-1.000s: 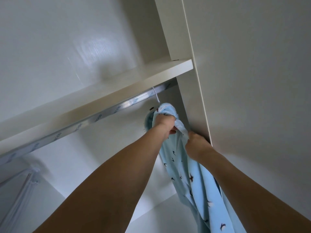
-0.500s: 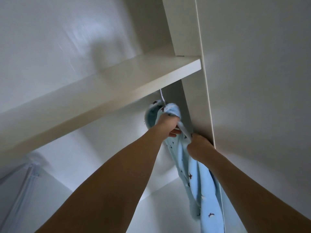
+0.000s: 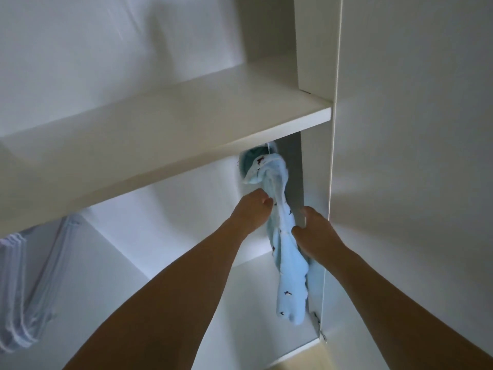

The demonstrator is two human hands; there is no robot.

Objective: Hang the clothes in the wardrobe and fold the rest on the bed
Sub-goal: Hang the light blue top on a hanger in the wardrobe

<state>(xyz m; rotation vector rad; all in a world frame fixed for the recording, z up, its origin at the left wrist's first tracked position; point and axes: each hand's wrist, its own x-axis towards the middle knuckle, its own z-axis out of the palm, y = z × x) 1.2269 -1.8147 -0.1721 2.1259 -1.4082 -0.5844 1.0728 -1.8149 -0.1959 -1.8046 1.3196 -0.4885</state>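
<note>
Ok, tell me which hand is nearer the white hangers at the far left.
Left. The left hand is beside the blue garment, on the side facing the white hangers; the right hand is beyond the garment, farther away.

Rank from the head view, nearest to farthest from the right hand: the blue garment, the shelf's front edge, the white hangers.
1. Blue garment: touching the right hand, on its left.
2. Shelf's front edge: above, up-left.
3. White hangers: far left, below the shelf.
</note>
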